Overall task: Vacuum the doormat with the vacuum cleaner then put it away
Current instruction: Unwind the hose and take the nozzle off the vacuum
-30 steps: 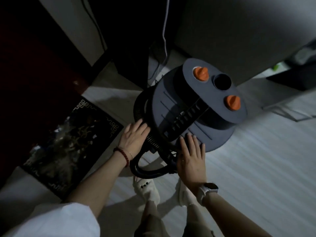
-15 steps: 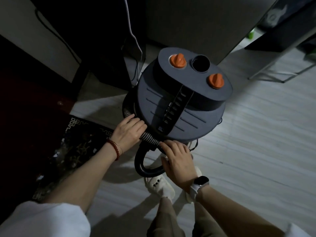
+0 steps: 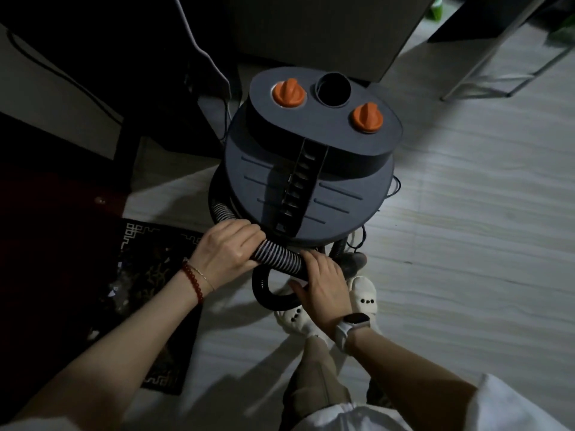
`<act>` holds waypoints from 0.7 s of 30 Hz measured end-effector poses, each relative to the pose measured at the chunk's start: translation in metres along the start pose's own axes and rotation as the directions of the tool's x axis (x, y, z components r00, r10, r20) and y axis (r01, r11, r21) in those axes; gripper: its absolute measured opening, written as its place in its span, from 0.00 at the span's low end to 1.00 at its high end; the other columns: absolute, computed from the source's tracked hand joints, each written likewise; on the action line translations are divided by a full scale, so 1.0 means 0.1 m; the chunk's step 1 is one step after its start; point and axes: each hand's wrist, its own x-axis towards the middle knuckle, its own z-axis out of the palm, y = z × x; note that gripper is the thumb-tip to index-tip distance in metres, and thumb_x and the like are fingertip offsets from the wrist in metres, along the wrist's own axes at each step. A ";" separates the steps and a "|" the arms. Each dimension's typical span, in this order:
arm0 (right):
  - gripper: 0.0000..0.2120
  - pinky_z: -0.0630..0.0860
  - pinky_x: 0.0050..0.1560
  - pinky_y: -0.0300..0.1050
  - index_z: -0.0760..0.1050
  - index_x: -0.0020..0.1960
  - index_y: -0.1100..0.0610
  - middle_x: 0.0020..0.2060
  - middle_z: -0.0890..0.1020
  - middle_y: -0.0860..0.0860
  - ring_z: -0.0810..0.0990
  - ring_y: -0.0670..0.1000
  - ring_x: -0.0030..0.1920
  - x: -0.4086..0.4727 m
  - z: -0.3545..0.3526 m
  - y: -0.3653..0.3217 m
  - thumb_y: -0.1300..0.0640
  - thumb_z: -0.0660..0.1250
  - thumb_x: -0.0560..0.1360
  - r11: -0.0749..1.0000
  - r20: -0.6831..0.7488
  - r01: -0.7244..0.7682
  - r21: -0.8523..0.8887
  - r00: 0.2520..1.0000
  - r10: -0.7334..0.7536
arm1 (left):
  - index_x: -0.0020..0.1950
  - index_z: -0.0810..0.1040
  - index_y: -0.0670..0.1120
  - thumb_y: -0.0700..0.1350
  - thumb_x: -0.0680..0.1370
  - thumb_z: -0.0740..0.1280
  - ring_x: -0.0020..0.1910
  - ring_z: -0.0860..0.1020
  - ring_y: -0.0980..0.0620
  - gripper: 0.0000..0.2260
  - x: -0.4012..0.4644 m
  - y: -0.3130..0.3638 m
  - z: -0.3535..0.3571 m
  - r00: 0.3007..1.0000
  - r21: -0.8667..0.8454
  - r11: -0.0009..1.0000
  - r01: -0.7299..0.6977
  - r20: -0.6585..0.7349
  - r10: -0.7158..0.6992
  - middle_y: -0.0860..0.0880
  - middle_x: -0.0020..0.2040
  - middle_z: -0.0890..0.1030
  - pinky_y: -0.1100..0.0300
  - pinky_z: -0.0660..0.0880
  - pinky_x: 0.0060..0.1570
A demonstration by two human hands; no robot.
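Note:
A dark grey canister vacuum cleaner with two orange knobs and a round port on its lid stands on the pale floor in front of me. Its ribbed hose wraps around the near side of the body and loops down to the floor. My left hand grips the hose at the left. My right hand holds the hose just to the right, fingers curled over it. The dark patterned doormat lies on the floor to the left, partly under my left forearm.
A dark cabinet and a large grey panel stand right behind the vacuum, with a white cable hanging down. A metal frame stands at the upper right. My feet in white shoes are just under the hose loop.
Both hands went from lying flat on the vacuum's body to curling round the hose. The view tilted, so the vacuum now sits upright and centred.

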 end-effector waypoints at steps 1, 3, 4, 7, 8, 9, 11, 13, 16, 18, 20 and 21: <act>0.24 0.78 0.52 0.53 0.71 0.61 0.59 0.52 0.79 0.57 0.79 0.59 0.51 0.02 -0.02 0.00 0.55 0.72 0.68 0.999 0.008 -0.010 0.044 1.000 0.010 | 0.45 0.80 0.40 0.47 0.72 0.65 0.43 0.81 0.45 0.11 0.00 0.02 -0.01 1.000 0.000 1.000 0.010 -0.001 -0.010 0.44 0.42 0.82 0.56 0.71 0.51; 0.20 0.78 0.47 0.52 0.72 0.59 0.61 0.50 0.78 0.58 0.79 0.59 0.47 0.07 -0.10 0.02 0.56 0.70 0.69 0.993 0.032 0.013 0.116 0.999 -0.016 | 0.48 0.79 0.41 0.48 0.71 0.64 0.46 0.79 0.46 0.13 -0.02 0.09 -0.04 0.996 -0.024 0.996 0.084 0.010 -0.084 0.44 0.44 0.82 0.55 0.71 0.52; 0.20 0.78 0.45 0.51 0.72 0.59 0.61 0.49 0.78 0.58 0.79 0.59 0.45 0.07 -0.16 0.04 0.55 0.68 0.70 0.990 0.044 0.048 0.132 0.998 -0.055 | 0.51 0.77 0.42 0.49 0.71 0.64 0.49 0.78 0.46 0.14 -0.05 0.15 -0.04 0.989 -0.032 0.989 0.147 0.024 -0.147 0.44 0.46 0.82 0.55 0.71 0.54; 0.20 0.78 0.41 0.50 0.72 0.58 0.61 0.47 0.78 0.57 0.79 0.58 0.43 0.07 -0.37 0.12 0.50 0.61 0.71 0.978 0.023 0.177 0.106 0.983 -0.180 | 0.60 0.73 0.45 0.49 0.70 0.67 0.62 0.70 0.47 0.20 -0.15 0.39 -0.02 0.868 -0.073 0.865 0.496 0.064 -0.492 0.42 0.59 0.77 0.54 0.69 0.63; 0.20 0.78 0.41 0.49 0.72 0.57 0.60 0.46 0.78 0.57 0.79 0.57 0.42 0.07 -0.43 0.13 0.49 0.60 0.71 0.975 0.008 0.204 0.091 0.979 -0.206 | 0.64 0.72 0.44 0.46 0.69 0.71 0.66 0.66 0.46 0.25 -0.14 0.48 -0.04 0.734 -0.165 0.716 0.678 0.091 -0.673 0.41 0.65 0.72 0.54 0.66 0.66; 0.20 0.77 0.40 0.48 0.72 0.57 0.59 0.45 0.78 0.56 0.79 0.56 0.41 0.08 -0.49 0.13 0.48 0.60 0.70 0.971 -0.008 0.226 0.070 0.974 -0.226 | 0.68 0.68 0.43 0.42 0.68 0.74 0.70 0.63 0.46 0.30 -0.10 0.58 -0.08 0.528 -0.303 0.465 0.832 0.171 -0.832 0.41 0.70 0.66 0.55 0.63 0.67; 0.19 0.76 0.39 0.46 0.70 0.56 0.58 0.43 0.77 0.54 0.78 0.55 0.39 0.12 -0.59 0.08 0.48 0.60 0.70 0.962 -0.048 0.273 0.014 0.961 -0.272 | 0.73 0.61 0.43 0.35 0.70 0.72 0.71 0.62 0.47 0.35 0.01 0.73 -0.14 0.141 -0.578 -0.155 0.801 0.433 -0.890 0.47 0.70 0.64 0.59 0.66 0.65; 0.18 0.74 0.38 0.45 0.69 0.56 0.58 0.42 0.77 0.54 0.78 0.54 0.39 0.17 -0.68 0.03 0.47 0.59 0.71 0.949 -0.070 0.314 -0.025 0.947 -0.315 | 0.67 0.69 0.42 0.31 0.73 0.66 0.61 0.74 0.49 0.23 0.11 0.76 -0.21 0.116 -0.733 -0.503 0.458 0.610 -0.784 0.51 0.58 0.77 0.61 0.75 0.52; 0.20 0.75 0.39 0.45 0.70 0.58 0.58 0.45 0.77 0.55 0.78 0.55 0.40 0.20 -0.84 0.00 0.48 0.59 0.72 0.936 -0.076 0.349 -0.038 0.933 -0.351 | 0.51 0.77 0.43 0.39 0.78 0.60 0.43 0.80 0.53 0.06 0.33 0.73 -0.37 0.117 -0.726 -0.685 0.051 0.686 -0.718 0.50 0.42 0.83 0.61 0.77 0.41; 0.21 0.75 0.39 0.47 0.71 0.59 0.59 0.45 0.77 0.57 0.78 0.56 0.40 0.22 -0.96 -0.01 0.48 0.59 0.72 0.933 -0.087 0.360 -0.019 0.929 -0.360 | 0.55 0.75 0.40 0.41 0.79 0.61 0.42 0.79 0.52 0.08 0.54 0.73 -0.44 0.043 -0.771 -0.635 0.057 0.637 -0.770 0.47 0.44 0.81 0.61 0.79 0.37; 0.21 0.75 0.38 0.47 0.71 0.60 0.59 0.45 0.77 0.57 0.77 0.57 0.39 0.24 -1.09 -0.04 0.48 0.59 0.72 0.932 -0.092 0.363 -0.010 0.927 -0.363 | 0.59 0.71 0.39 0.39 0.77 0.64 0.42 0.79 0.52 0.11 0.73 0.78 -0.52 -0.013 -0.827 -0.550 0.113 0.553 -0.833 0.46 0.46 0.79 0.59 0.79 0.38; 0.21 0.75 0.38 0.47 0.70 0.61 0.59 0.45 0.77 0.57 0.77 0.56 0.38 0.25 -1.16 -0.06 0.48 0.59 0.72 0.931 -0.099 0.366 -0.013 0.926 -0.365 | 0.59 0.71 0.40 0.38 0.77 0.65 0.41 0.79 0.52 0.12 0.81 0.80 -0.56 -0.036 -0.836 -0.535 0.123 0.535 -0.844 0.46 0.46 0.79 0.58 0.79 0.40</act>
